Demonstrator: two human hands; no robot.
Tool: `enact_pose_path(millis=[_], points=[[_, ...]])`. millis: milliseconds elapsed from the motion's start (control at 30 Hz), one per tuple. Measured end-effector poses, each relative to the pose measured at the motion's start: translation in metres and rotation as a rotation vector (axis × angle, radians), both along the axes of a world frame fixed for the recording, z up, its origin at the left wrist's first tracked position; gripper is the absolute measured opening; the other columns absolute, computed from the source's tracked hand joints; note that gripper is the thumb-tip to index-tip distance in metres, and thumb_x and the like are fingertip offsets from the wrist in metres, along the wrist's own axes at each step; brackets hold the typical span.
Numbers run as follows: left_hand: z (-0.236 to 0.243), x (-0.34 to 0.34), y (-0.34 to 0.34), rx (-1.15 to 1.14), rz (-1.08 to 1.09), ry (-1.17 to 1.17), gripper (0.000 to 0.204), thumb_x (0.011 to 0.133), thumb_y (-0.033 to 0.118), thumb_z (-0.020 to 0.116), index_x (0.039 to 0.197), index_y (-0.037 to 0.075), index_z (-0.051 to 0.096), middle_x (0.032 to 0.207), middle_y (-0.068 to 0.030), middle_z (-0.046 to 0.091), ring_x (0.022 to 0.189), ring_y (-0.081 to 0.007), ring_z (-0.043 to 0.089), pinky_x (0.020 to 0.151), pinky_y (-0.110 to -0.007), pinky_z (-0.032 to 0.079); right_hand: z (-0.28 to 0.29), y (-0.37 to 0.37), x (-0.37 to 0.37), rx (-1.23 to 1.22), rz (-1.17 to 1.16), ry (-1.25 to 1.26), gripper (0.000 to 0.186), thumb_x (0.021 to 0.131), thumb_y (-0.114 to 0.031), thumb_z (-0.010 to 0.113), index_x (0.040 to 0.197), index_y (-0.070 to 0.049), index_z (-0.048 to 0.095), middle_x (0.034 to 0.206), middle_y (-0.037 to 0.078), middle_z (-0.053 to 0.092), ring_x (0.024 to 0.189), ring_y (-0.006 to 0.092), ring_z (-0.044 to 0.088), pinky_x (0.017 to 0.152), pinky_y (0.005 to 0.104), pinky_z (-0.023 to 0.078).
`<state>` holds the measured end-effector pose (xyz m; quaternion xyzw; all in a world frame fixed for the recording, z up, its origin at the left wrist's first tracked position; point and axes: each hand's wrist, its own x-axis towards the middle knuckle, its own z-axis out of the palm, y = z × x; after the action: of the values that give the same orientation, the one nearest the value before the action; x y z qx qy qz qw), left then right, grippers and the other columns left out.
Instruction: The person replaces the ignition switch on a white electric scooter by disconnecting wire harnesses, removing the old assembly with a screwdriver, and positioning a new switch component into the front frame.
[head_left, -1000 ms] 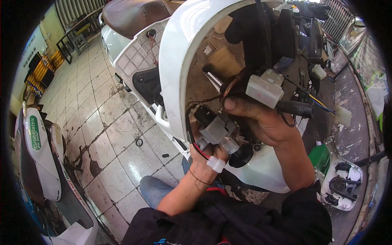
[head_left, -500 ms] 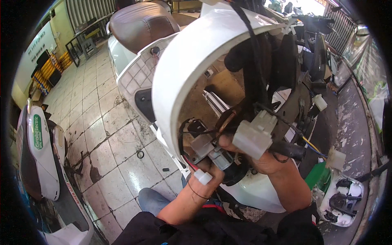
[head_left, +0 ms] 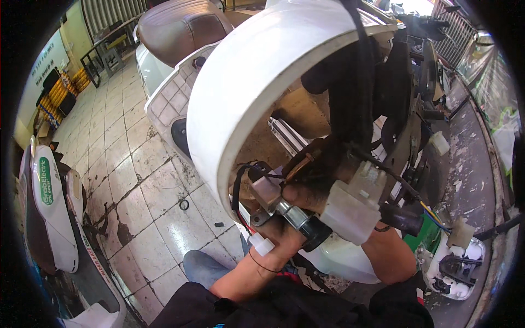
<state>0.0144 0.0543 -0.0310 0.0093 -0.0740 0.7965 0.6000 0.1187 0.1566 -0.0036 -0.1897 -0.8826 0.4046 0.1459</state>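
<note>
The metal part (head_left: 295, 216) sits between the two hands, below the opening of the white shell (head_left: 235, 104), tilted with its round black end (head_left: 317, 234) toward the lower right. The left hand (head_left: 283, 236) curls under it, fingers bent close and partly hidden, and has hold of it from below. The right hand (head_left: 307, 198) reaches in from the other side, a digit lying against the part or just beside it; the rest is behind the large connector (head_left: 353, 209) — how far its fingers close, I cannot tell.

A small connector (head_left: 262, 244) on a red wire (head_left: 245, 220) hangs over the left wrist, near a thin wristband (head_left: 264, 268). A black tube (head_left: 402, 218) shows beside the large connector, and a dark cable (head_left: 356, 93) runs down across the opening. On the tiled floor (head_left: 172, 229) lie a black ring (head_left: 184, 204) and a small black piece (head_left: 219, 224) — near each other, apart. A brown seat (head_left: 183, 24) stands beyond the shell.
</note>
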Motion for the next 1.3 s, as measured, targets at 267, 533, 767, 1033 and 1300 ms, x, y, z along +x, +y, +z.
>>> enact_pose_path(millis=[267, 533, 767, 1033, 1300], points=[[0.014, -0.005, -0.005, -0.486, 0.481, 1.472, 0.044, 0.089, 0.012, 0.056, 0.129, -0.002, 0.045, 0.122, -0.013, 0.056, 0.11, -0.0195, 0.055, 0.094, -0.03, 0.043, 0.031, -0.005, -0.002, -0.16, -0.086, 0.06, 0.037, 0.085, -0.024, 0.064, 0.116, -0.006, 0.054, 0.115, 0.015, 0.057, 0.11, 0.0242, 0.051, 0.095, 0.0359, 0.04], [-0.041, -0.008, -0.012, -0.39, 0.702, 1.755, 0.038, 0.092, 0.009, 0.049, 0.128, -0.001, 0.044, 0.118, -0.0113, 0.057, 0.105, -0.0188, 0.058, 0.093, -0.028, 0.044, 0.055, -0.023, -0.015, -0.336, -0.148, 0.213, 0.034, 0.083, -0.023, 0.067, 0.11, -0.006, 0.056, 0.106, 0.012, 0.059, 0.101, 0.0212, 0.054, 0.087, 0.0331, 0.042], [-0.042, 0.002, -0.012, -0.405, 0.23, 1.199, 0.051, 0.086, 0.04, 0.054, 0.129, 0.014, 0.044, 0.125, -0.0091, 0.05, 0.113, -0.026, 0.049, 0.093, -0.041, 0.044, 0.064, -0.032, -0.021, -0.421, -0.179, 0.267, 0.032, 0.081, -0.022, 0.07, 0.105, -0.005, 0.058, 0.099, 0.01, 0.061, 0.093, 0.0187, 0.056, 0.08, 0.0306, 0.045], [-0.047, -0.012, 0.007, 0.108, -0.045, 0.287, 0.059, 0.086, 0.052, 0.049, 0.128, 0.01, 0.046, 0.122, -0.0128, 0.053, 0.11, -0.0278, 0.053, 0.09, -0.042, 0.047, 0.069, -0.035, -0.026, -0.472, -0.227, 0.326, 0.03, 0.078, -0.021, 0.073, 0.099, -0.005, 0.06, 0.091, 0.007, 0.063, 0.084, 0.0157, 0.059, 0.072, 0.0277, 0.047], [-0.045, -0.016, 0.017, 0.367, -0.111, 0.059, 0.073, 0.081, 0.066, 0.046, 0.127, 0.01, 0.048, 0.115, -0.016, 0.057, 0.097, -0.0323, 0.06, 0.073, -0.046, 0.054, 0.075, -0.041, -0.033, -0.479, -0.271, 0.375, 0.028, 0.076, -0.02, 0.077, 0.093, -0.004, 0.063, 0.082, 0.005, 0.065, 0.075, 0.0128, 0.062, 0.065, 0.0249, 0.05]])
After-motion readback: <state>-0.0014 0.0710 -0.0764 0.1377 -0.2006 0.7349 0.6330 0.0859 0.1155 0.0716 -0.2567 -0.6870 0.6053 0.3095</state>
